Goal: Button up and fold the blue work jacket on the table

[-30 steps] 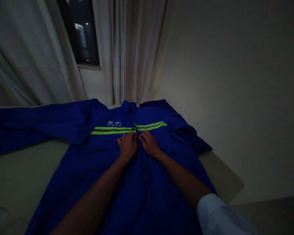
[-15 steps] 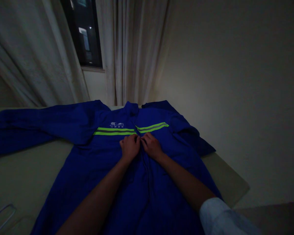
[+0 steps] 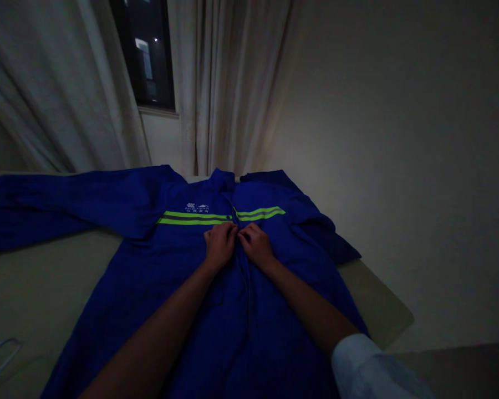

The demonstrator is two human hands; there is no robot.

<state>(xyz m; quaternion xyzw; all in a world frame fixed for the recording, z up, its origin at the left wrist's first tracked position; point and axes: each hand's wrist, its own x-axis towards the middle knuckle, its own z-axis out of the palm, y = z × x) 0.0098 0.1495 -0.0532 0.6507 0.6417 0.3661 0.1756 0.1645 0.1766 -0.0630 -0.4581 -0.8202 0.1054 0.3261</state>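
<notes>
A blue work jacket (image 3: 149, 299) lies spread out, front side up, with a yellow-green reflective stripe (image 3: 183, 219) across the chest and a white printed logo above it. My left hand (image 3: 222, 244) pinches the front edge of the jacket just below the stripe. Close beside it, my right hand (image 3: 255, 244) pinches the opposite front edge, fingertips almost meeting those of the left. A small dark button or snap (image 3: 228, 218) shows on the stripe above my left hand. Whatever fastener lies between the fingertips is hidden.
The jacket rests on a pale green bed or table surface (image 3: 378, 299). At the lower left lies a thin white wire hanger (image 3: 2, 354), partly out of view. Behind stand light curtains (image 3: 224, 83), a dark window (image 3: 147, 61) and a plain wall (image 3: 399, 138) on the right.
Both hands stay pinched at nearly the same spot on the jacket front. The front edges by the stripe have parted a little, showing the dark button or snap. The view has shifted slightly.
</notes>
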